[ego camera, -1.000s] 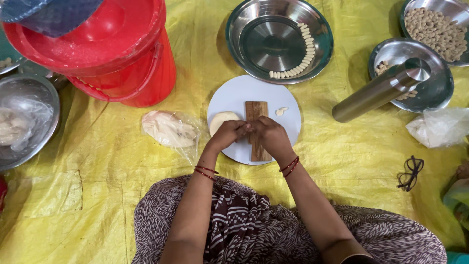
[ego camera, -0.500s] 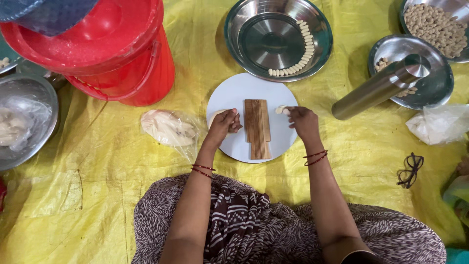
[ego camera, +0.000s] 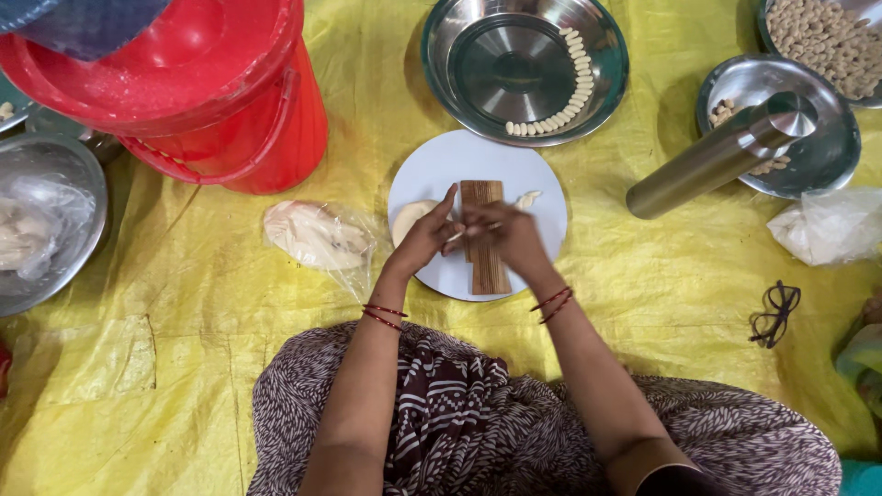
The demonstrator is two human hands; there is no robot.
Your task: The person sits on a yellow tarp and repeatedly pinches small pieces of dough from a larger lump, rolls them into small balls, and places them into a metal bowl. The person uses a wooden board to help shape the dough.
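Fingers [ego camera: 452, 204] meet above ridged brown wooden board [ego camera: 487, 266].

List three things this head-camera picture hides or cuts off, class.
- Whatever sits between the fingers: the left hand and right hand meet over the ridged wooden board and cover it.
- Contents of the red bucket: the top edge cuts it off.
- Steel bowl, left edge: its contents blur under plastic.

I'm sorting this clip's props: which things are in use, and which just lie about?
In use:
left hand
right hand
ridged wooden board
round white plate
pale dough lump

Lying about:
red plastic bucket
steel cylinder
black spectacles
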